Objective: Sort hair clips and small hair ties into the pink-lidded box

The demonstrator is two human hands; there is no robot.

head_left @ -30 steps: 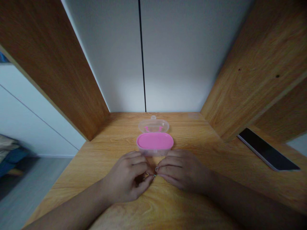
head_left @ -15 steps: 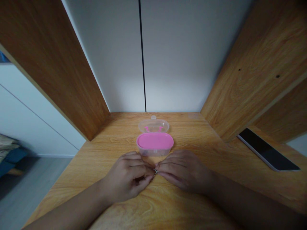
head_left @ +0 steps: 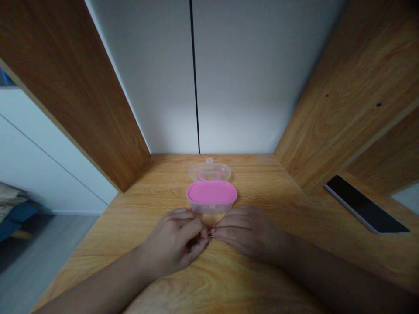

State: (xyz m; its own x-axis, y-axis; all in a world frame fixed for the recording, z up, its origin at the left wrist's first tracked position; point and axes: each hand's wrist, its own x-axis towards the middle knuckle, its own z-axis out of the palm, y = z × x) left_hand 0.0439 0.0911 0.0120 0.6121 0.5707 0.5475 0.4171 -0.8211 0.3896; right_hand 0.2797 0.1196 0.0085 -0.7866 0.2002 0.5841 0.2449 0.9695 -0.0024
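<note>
My left hand [head_left: 180,240] and my right hand [head_left: 245,231] meet low over the wooden tabletop, fingertips almost touching. Both are closed in a pinch on a small shiny metal piece [head_left: 212,236], thin and silvery; the fingers cover most of it, so its kind cannot be made out. Just beyond my fingers stands a clear plastic box with a pink inner tray [head_left: 211,192]. Its transparent lid [head_left: 210,172], with a pink handle, lies folded back behind it.
A dark-screened phone or tablet [head_left: 365,204] lies on the right of the wooden table [head_left: 209,292]. Wooden panels [head_left: 75,91] rise on both sides, and a pale wall [head_left: 229,87] closes off the back. Blue fabric [head_left: 19,216] shows at the far left.
My left index finger has curled in more, and my right fingertips have drawn closer together. Less of the metal piece shows now. The box has stayed in place.
</note>
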